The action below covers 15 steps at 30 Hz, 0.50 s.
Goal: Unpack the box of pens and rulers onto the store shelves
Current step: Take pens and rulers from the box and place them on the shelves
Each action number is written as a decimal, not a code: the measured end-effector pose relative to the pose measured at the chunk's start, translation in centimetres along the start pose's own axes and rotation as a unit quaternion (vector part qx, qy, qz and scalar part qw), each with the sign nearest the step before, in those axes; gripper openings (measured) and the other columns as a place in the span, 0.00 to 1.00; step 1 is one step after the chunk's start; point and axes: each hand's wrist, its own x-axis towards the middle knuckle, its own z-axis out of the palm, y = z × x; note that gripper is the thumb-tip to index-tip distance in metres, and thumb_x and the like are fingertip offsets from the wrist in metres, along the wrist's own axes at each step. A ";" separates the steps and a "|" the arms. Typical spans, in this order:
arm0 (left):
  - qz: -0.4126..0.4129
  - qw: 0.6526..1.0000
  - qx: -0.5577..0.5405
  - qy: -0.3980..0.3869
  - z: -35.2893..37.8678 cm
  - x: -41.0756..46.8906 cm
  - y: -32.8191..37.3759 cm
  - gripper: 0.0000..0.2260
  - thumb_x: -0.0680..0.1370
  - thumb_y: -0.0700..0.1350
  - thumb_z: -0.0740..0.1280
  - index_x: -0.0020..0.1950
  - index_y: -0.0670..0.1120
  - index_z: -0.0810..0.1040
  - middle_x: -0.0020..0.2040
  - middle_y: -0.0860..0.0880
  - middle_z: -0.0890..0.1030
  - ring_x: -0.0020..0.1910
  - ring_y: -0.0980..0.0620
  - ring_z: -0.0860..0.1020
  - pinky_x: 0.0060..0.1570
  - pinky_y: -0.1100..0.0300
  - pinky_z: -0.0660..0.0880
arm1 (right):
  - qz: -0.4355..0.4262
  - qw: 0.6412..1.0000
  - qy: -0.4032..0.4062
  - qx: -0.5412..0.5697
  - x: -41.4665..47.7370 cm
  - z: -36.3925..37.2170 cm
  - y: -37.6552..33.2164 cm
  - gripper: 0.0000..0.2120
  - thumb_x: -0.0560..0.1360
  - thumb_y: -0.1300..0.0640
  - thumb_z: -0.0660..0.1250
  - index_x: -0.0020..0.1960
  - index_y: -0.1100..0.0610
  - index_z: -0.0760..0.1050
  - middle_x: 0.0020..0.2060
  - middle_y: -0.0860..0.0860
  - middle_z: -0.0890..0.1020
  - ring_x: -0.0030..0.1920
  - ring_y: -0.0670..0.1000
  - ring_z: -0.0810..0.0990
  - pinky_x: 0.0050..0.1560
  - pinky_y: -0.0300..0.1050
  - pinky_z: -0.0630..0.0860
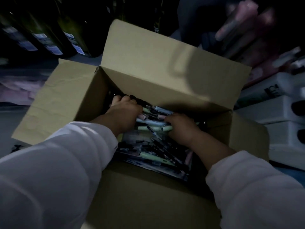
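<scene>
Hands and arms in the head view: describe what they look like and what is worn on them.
Both arms are in long, loose white sleeves, the left sleeve and the right sleeve. The fabric looks soft and creased and ends just above the wrists. The left hand and the right hand are bare. There are no gloves, and no ring, watch or bracelet shows in this dim picture.

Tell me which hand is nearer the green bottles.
Left. The left hand grips pens in the box's far-left corner, nearest the green bottles; the right hand grips pens farther right, mid-box.
</scene>
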 end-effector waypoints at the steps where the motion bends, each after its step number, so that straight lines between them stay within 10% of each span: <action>1: -0.008 1.000 -0.027 -0.004 -0.5 -0.2 0.1 0.12 0.74 0.40 0.64 0.55 0.51 0.75 0.56 0.49 0.75 0.61 0.45 0.67 0.62 0.51 0.58 | 0.002 0.999 0.004 0.032 -0.3 -0.4 0.0 0.21 0.72 0.60 0.66 0.65 0.50 0.73 0.65 0.54 0.74 0.64 0.57 0.73 0.60 0.44 0.70; 5: -0.034 0.968 -0.245 0.039 -2.7 -1.7 0.3 0.10 0.77 0.41 0.63 0.58 0.46 0.74 0.43 0.48 0.76 0.46 0.47 0.75 0.47 0.58 0.68 | 0.008 0.989 0.020 0.148 -1.8 -2.1 -0.3 0.12 0.74 0.61 0.66 0.54 0.48 0.72 0.51 0.52 0.79 0.49 0.54 0.77 0.46 0.42 0.72; 10: -0.083 0.818 -0.565 0.073 -5.9 -4.8 1.8 0.05 0.79 0.38 0.62 0.53 0.44 0.76 0.39 0.50 0.77 0.42 0.53 0.73 0.39 0.66 0.69 | 0.009 0.926 0.065 0.372 -4.8 -5.3 -2.4 0.10 0.76 0.61 0.67 0.54 0.52 0.71 0.41 0.47 0.76 0.40 0.45 0.73 0.38 0.37 0.70; 15: -0.115 0.710 -0.690 0.079 -10.1 -8.2 2.6 0.06 0.80 0.40 0.61 0.53 0.46 0.76 0.46 0.46 0.82 0.40 0.52 0.78 0.34 0.65 0.72 | 0.021 0.871 0.028 0.490 -8.3 -8.5 -4.5 0.08 0.76 0.60 0.67 0.51 0.49 0.74 0.50 0.49 0.80 0.51 0.48 0.79 0.53 0.38 0.73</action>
